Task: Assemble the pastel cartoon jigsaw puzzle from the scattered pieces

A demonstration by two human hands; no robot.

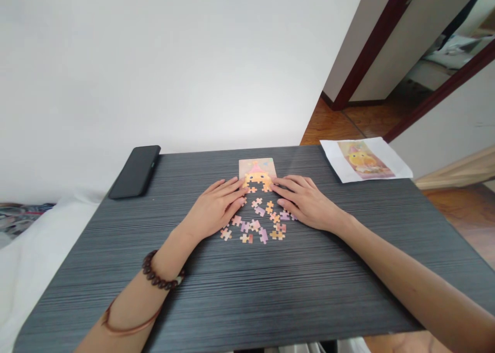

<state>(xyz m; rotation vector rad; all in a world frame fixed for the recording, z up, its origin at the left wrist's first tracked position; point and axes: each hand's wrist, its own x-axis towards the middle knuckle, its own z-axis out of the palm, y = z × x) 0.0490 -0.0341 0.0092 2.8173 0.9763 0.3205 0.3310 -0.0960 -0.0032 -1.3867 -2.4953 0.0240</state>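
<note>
A partly assembled jigsaw puzzle (257, 167) lies on the dark table, its upper part joined and showing a yellow face with a pink hat. My left hand (216, 206) rests at its left edge, fingers stretched out and fingertips touching the side. On the opposite edge, my right hand (305, 201) lies with fingers extended against the puzzle. Several loose puzzle pieces (255, 225) in pink, purple and orange are scattered below the joined part, between both hands. Some pieces are partly hidden beneath the hands. Neither hand grasps anything.
A black phone (134, 172) lies at the table's back left. At the back right, a white sheet (328, 159) bears a printed picture of a similar yellow character. The dark wood-grain table (247, 291) meets a white wall (174, 59) behind. A doorway stands at the right.
</note>
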